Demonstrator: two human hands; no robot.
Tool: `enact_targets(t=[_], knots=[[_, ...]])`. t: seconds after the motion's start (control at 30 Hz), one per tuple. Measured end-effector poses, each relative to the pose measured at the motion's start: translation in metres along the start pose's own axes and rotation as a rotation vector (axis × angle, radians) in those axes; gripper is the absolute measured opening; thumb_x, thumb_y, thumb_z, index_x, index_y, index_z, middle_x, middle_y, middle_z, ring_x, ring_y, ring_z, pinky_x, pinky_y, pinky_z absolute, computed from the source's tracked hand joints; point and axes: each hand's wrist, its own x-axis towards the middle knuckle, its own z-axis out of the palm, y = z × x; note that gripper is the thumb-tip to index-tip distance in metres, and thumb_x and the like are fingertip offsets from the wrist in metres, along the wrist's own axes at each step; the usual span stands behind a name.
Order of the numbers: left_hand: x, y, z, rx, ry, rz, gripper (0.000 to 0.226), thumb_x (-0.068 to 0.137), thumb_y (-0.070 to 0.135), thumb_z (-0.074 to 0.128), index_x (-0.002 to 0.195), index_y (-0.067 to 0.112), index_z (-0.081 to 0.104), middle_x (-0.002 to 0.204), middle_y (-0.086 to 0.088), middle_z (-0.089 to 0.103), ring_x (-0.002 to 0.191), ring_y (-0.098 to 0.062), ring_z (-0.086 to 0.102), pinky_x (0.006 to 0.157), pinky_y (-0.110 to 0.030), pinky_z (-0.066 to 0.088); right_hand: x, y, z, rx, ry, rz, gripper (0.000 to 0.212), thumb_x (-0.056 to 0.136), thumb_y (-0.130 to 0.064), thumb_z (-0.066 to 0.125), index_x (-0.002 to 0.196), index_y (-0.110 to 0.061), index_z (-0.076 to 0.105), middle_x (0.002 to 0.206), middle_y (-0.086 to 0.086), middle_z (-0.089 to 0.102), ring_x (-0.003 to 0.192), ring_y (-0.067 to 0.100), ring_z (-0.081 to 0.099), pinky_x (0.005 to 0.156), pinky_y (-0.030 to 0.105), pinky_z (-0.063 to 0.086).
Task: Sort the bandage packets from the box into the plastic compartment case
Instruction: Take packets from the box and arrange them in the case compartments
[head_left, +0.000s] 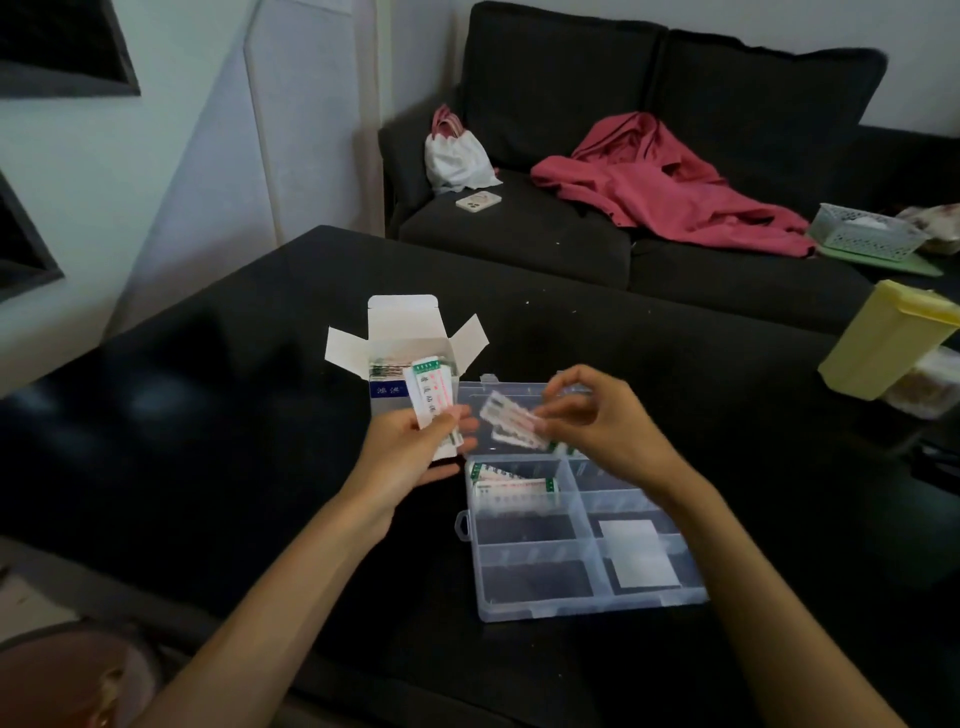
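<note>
An open white cardboard box (402, 338) stands on the black table, with bandage packets still inside it. My left hand (415, 447) grips a small stack of bandage packets (430, 395) just in front of the box. My right hand (597, 421) pinches a blurred strip of bandage packets (511, 421) above the far end of the clear plastic compartment case (576, 608). The case lies open. Its far-left compartment holds a few bandage packets (514, 486). A white square (639, 553) lies in a right compartment.
A yellow lidded container (883, 338) stands at the table's right edge. Behind the black table (208, 415) is a dark sofa (675, 104) with a pink garment (670, 182), a white bag (457, 156), a phone (478, 201) and a mesh basket (867, 231).
</note>
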Motion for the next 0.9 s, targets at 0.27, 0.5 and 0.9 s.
enact_targets(t=[0.27, 0.5, 0.9], knots=[[-0.001, 0.008, -0.003, -0.073, -0.078, -0.171, 0.018, 0.097, 0.021, 0.047, 0.098, 0.012, 0.062, 0.084, -0.005, 0.056, 0.073, -0.013, 0.056, 0.071, -0.034, 0.055, 0.005, 0.014, 0.013, -0.27, -0.293, -0.03, 0.025, 0.085, 0.001, 0.061, 0.077, -0.023, 0.057, 0.09, -0.003, 0.065, 0.091, 0.009, 0.064, 0.085, 0.029, 0.054], [-0.001, 0.013, -0.004, -0.162, -0.092, -0.197, 0.042, 0.099, 0.025, 0.027, 0.097, 0.004, 0.063, 0.071, -0.006, 0.052, 0.061, -0.012, 0.047, 0.062, -0.033, 0.05, 0.005, 0.019, 0.012, -0.302, -0.314, -0.049, 0.025, 0.084, 0.0, 0.063, 0.075, -0.023, 0.058, 0.089, -0.002, 0.066, 0.089, 0.011, 0.066, 0.084, 0.031, 0.056], [-0.003, 0.004, -0.003, -0.028, -0.123, -0.032, 0.015, 0.098, 0.02, 0.046, 0.097, 0.026, 0.06, 0.094, 0.0, 0.074, 0.086, -0.008, 0.07, 0.066, -0.02, 0.056, 0.002, 0.016, 0.021, -0.403, -0.026, -0.178, 0.008, 0.083, -0.023, 0.069, 0.09, -0.024, 0.064, 0.087, -0.008, 0.064, 0.083, 0.006, 0.061, 0.075, 0.024, 0.054]])
